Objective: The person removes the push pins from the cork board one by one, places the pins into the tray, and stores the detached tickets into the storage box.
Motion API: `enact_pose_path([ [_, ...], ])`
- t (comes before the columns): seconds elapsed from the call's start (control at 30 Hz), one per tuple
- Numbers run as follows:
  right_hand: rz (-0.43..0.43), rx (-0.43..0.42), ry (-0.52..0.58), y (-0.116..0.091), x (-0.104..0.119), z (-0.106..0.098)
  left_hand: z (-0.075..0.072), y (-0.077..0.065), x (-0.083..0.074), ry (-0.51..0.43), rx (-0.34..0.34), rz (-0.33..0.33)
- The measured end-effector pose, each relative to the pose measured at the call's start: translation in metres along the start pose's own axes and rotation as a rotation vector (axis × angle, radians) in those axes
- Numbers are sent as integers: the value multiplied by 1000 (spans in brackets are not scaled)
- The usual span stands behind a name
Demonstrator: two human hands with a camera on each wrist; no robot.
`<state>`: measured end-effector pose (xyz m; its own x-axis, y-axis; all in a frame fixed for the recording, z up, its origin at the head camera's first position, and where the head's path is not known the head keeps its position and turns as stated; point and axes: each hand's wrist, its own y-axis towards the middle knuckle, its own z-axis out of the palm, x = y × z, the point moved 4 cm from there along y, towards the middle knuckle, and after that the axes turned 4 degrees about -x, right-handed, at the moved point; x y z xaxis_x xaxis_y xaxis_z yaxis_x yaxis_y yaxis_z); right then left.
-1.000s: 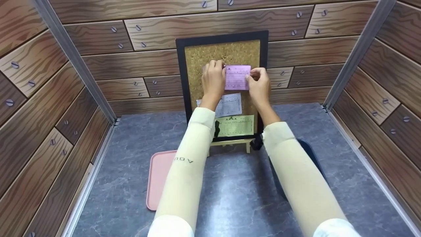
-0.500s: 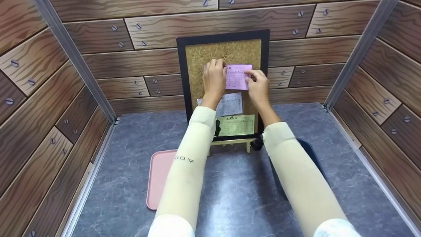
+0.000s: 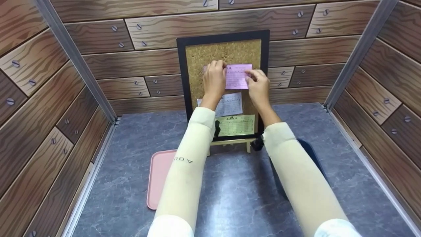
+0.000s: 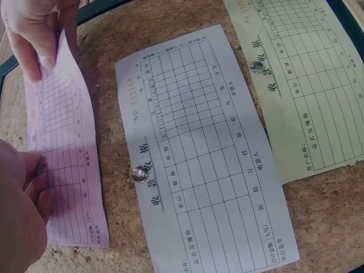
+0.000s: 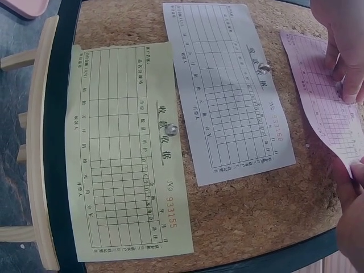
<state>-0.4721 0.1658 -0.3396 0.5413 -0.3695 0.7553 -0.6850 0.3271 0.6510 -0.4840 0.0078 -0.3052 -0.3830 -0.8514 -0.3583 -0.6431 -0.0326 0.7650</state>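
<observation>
A pink receipt slip (image 3: pixel 237 77) lies against the upper half of a framed corkboard (image 3: pixel 223 51). At the slip's top edge, my left hand (image 3: pixel 214 79) pinches a small push pin, mostly hidden by its fingertips; the hand covers the slip's left part in the head view. My right hand (image 3: pixel 259 86) pinches the slip's right end between thumb and finger, and that end bows away from the cork in the left wrist view. Below are a white receipt (image 4: pixel 199 148) and a yellow-green receipt (image 5: pixel 128 153), each held by a clear push pin (image 4: pixel 140 173) near its printed heading.
The corkboard leans on a small wooden easel (image 5: pixel 42 142) by the back wall. A pink tray (image 3: pixel 159 177) lies left of it on the grey marbled table (image 3: pixel 128 184). Partly under the right forearm is a dark blue tray (image 3: pixel 310 154). Wood-patterned walls (image 3: pixel 98 36) enclose three sides.
My right hand's fingertips have shifted slightly left over the front of the pink slip's right edge. My left hand stays nearly still at the top edge.
</observation>
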Motion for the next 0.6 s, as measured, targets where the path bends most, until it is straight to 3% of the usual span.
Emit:
enact_pose_path([
  [0.3, 15, 14, 11, 0, 2, -2, -2, -4, 4, -96, 17, -26],
  [0.6, 6, 19, 37, -3, 4, -9, -7, -15, 13, -420, 44, -136],
])
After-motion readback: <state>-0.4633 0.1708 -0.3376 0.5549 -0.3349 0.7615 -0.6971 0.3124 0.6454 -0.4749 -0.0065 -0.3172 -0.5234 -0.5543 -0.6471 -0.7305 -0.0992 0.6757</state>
